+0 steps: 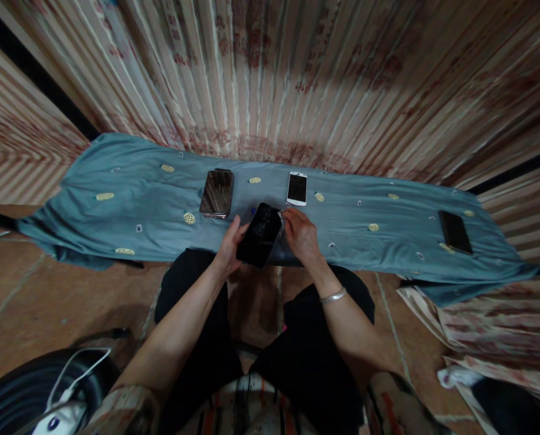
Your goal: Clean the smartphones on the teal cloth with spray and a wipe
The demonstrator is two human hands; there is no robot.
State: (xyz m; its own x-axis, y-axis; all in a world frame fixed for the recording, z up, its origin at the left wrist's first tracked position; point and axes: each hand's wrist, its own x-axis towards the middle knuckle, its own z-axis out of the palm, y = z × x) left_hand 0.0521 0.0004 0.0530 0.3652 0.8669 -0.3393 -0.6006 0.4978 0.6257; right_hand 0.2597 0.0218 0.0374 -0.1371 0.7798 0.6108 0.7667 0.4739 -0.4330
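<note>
A black smartphone (259,238) is tilted in front of me, above the near edge of the cloth. My left hand (230,244) is closed on its left side, thumb along the edge. At the phone's upper right corner, my right hand (300,234) has its thumb and forefinger pinched together. A small pale bit shows at those fingertips, too small to name. Just beyond, a white smartphone (297,188) lies screen up. To the left lies a shiny brown phone-like device (217,193), seemingly stacked on another. Farther right is another dark phone (455,232).
A blue-green cloth (270,175) with yellow patterns covers the narrow table. Pleated curtains (270,78) hang behind it. Dark poles stand at both sides. At lower left, a white power strip (61,418) with a cable rests by a black coiled hose-like object (20,393).
</note>
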